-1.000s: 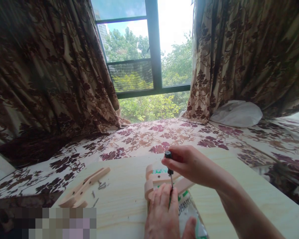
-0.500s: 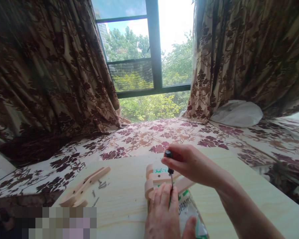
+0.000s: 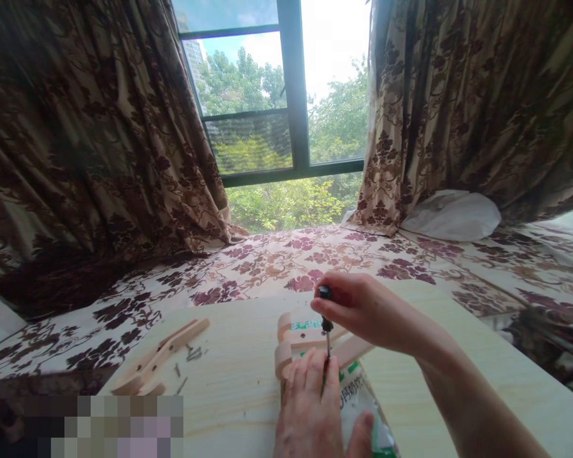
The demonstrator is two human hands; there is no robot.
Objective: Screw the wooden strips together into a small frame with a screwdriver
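Observation:
My right hand (image 3: 358,305) is closed around the dark handle of a screwdriver (image 3: 325,318), which stands nearly upright with its shaft pointing down. The tip meets the wood by my left fingertips; the exact contact point is partly hidden. My left hand (image 3: 310,401) lies palm down, fingers stretched out over pale wooden pieces (image 3: 282,359) with rounded ends and dark holes. Under the wood and my hand is a printed plastic packet (image 3: 360,404) with green and white parts.
On the wooden board (image 3: 219,375), more shaped wooden pieces (image 3: 160,356) lie at the left, with several loose screws (image 3: 193,353) beside them. Patterned cloth (image 3: 262,261) spreads behind the board, up to the window (image 3: 296,95). A white bag (image 3: 451,216) sits at the back right.
The whole view has shifted very slightly. Both hands keep their places, and the screwdriver stays upright in my right hand.

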